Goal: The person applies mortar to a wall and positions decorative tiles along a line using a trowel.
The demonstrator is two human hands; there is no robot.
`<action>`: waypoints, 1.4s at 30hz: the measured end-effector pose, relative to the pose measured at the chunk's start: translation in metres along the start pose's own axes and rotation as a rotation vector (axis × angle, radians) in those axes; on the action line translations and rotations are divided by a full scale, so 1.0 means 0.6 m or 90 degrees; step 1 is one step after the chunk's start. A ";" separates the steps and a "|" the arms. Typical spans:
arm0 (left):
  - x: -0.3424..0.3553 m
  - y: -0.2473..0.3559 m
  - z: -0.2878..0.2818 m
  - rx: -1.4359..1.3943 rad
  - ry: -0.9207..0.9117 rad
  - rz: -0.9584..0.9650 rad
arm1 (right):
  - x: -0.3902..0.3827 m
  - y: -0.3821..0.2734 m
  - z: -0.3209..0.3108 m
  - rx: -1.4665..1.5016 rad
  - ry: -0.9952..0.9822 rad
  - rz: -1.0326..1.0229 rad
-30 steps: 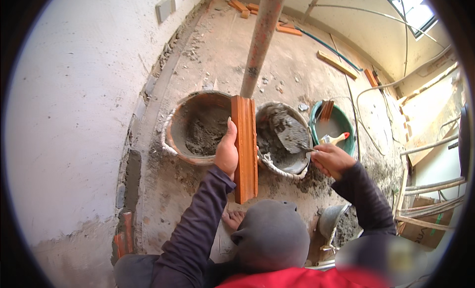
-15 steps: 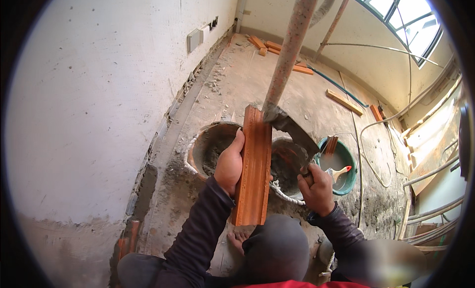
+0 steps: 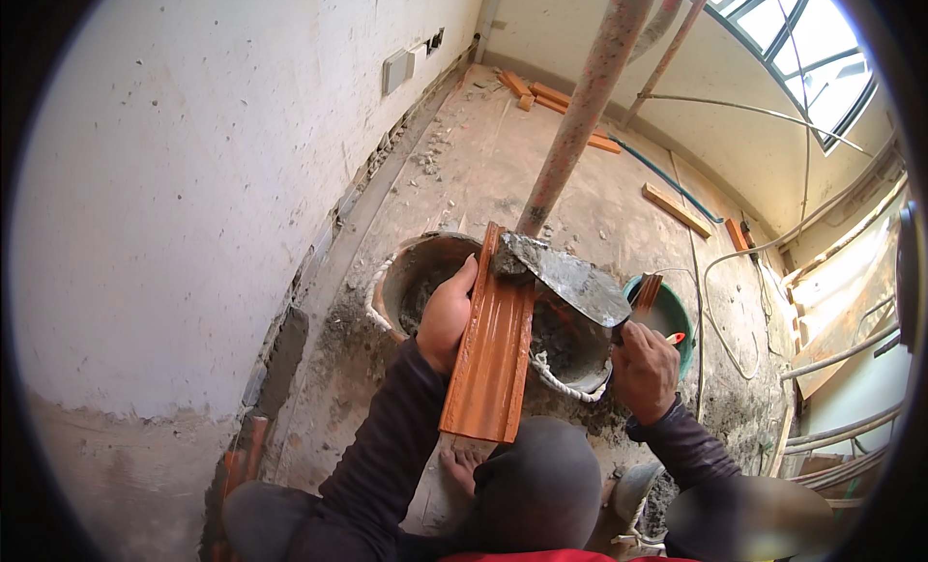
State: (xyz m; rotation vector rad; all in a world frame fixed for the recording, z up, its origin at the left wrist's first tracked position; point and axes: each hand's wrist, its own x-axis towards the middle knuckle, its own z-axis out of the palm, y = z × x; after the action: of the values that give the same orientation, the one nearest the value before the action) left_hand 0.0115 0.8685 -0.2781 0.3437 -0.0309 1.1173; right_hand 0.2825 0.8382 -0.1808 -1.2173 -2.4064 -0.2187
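My left hand (image 3: 445, 320) grips the left edge of a grooved orange strip (image 3: 488, 369), tilted upward before me. My right hand (image 3: 646, 369) is closed round the handle of a metal trowel (image 3: 580, 287), whose blade lies across the strip's upper end with grey mortar (image 3: 510, 258) on it. Below them are two mortar buckets with rope at their rims, a left one (image 3: 385, 301) and a middle one (image 3: 590, 374), partly hidden. A green basin (image 3: 681, 311) at their right holds orange pieces and a red-tipped brush.
A pink-speckled pole (image 3: 570, 146) rises behind the buckets. A plastered wall (image 3: 164, 204) runs along the left. Loose orange pieces (image 3: 551, 98), a timber length (image 3: 677, 209) and cables lie at the back. Bent pipes (image 3: 841, 436) are at the right; a small bucket (image 3: 633, 489) stands by my right leg.
The trowel has risen out of the middle bucket and turned onto the strip's upper end, carrying mortar. The strip has tilted, showing more of its grooved face. The view has shifted too.
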 end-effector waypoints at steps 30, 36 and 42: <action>0.034 -0.065 -0.012 0.131 0.136 -0.137 | -0.037 0.068 -0.114 -0.143 -0.201 -0.021; 0.041 -0.061 -0.066 -0.013 0.043 -0.188 | -0.032 0.069 -0.122 -0.158 -0.232 -0.012; 0.080 -0.095 -0.085 -0.145 -0.005 -0.209 | -0.037 0.089 -0.129 -0.120 -0.196 0.015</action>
State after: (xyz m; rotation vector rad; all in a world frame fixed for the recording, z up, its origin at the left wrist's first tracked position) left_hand 0.0757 0.9025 -0.3315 0.1418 -0.1040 0.7770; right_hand 0.3604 0.8292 -0.1245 -1.4537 -2.6809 -0.2734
